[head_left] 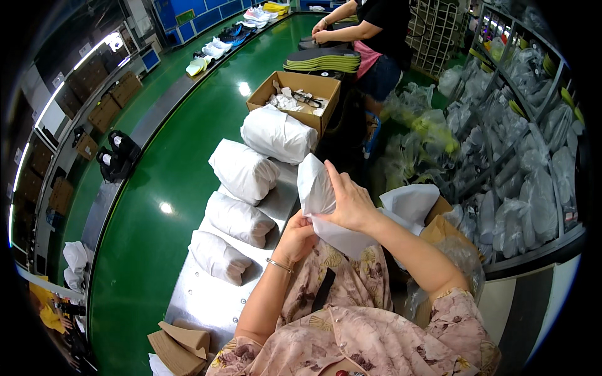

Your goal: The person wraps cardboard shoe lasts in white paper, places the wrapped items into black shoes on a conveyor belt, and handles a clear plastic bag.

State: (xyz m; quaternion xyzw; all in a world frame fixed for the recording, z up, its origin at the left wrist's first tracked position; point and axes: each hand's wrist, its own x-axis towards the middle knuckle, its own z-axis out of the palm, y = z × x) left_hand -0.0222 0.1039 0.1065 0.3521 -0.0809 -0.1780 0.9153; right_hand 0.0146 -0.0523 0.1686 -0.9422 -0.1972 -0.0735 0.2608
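I hold white wrapping paper in front of my body, its upper part rounded and its lower part hanging as a loose sheet. My right hand is wrapped around the right side of it, fingers pointing up. My left hand, with a bangle on the wrist, pinches the paper's lower left edge. Whatever may be inside the paper is hidden. To the left, several plump white paper bundles lie in a row on a metal table.
A cardboard box holds paper scraps and dark-handled scissors. Beyond it, a person works near stacked insoles. More white sheets lie at my right, before a rack of bagged grey items. Brown cardboard sits at lower left.
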